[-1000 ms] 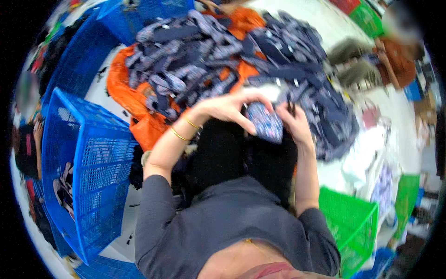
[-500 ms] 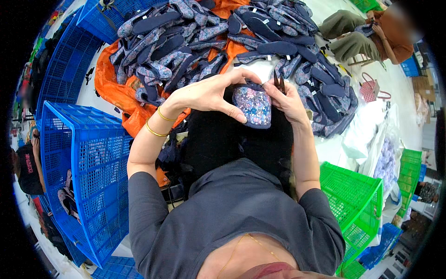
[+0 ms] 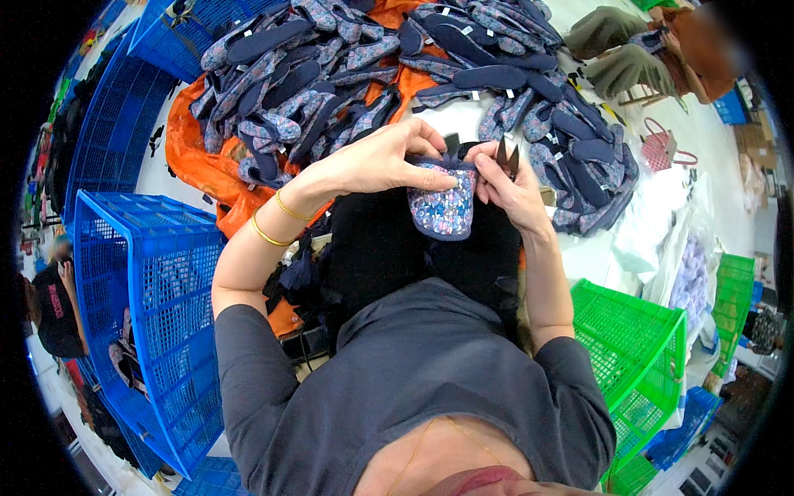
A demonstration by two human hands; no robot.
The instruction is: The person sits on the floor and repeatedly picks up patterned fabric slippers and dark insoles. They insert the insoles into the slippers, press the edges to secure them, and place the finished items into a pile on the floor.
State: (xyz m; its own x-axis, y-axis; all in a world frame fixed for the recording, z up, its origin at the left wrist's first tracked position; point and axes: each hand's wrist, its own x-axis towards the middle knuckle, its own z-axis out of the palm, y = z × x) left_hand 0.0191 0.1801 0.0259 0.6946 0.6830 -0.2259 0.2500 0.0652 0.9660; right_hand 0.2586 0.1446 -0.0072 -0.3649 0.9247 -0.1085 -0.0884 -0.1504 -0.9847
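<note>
A floral slipper (image 3: 442, 213) with dark blue edging is held above my lap, its rounded toe toward me. My left hand (image 3: 387, 161) is closed on its far left side, thumb lying across the flowered upper. At the slipper's right edge, the thumb and fingertips of my right hand (image 3: 514, 197) pinch the rim. Dark thread snips (image 3: 508, 157) also sit in that right hand, blades pointing up and away from the slipper. The sole and most of the opening are hidden from view.
Beyond my hands lies a large heap of matching slippers (image 3: 289, 83), partly on orange sheeting (image 3: 186, 153). Blue crates (image 3: 178, 273) stand at left, a green crate (image 3: 628, 335) at right. Another person (image 3: 686, 50) sits at the far right near a red-and-white bag (image 3: 657, 153).
The slipper has dropped slightly toward me and turned a little. My left thumb has moved from its side onto the upper. The snips' blades now show more spread.
</note>
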